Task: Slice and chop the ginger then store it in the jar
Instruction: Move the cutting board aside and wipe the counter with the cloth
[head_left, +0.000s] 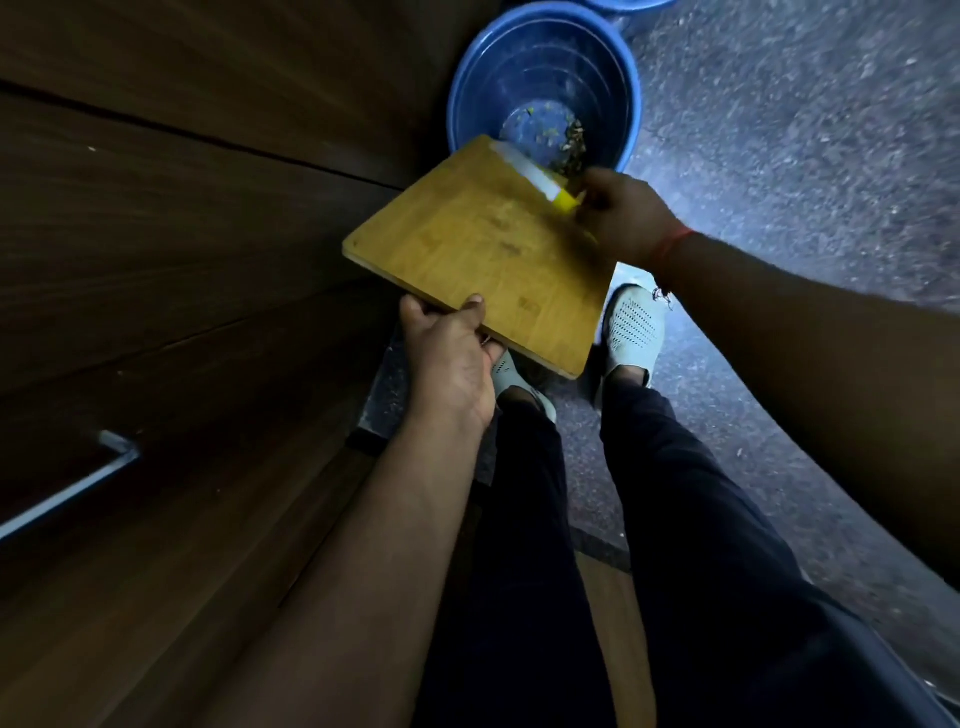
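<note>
Board: your left hand grips the near edge of the cutting board, tilted over the blue bin.
Knife: right hand, fingers curled on the knife, blade at the board's far edge.
Ginger, jar: neither in view.
Progress: likely scraping scraps; cannot tell whether storing is done.

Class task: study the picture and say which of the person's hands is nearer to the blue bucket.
Right. The right hand holds the knife beside the blue bucket; the left hand grips the cutting board far from it.

Blue bucket beside wooden cabinet
</note>
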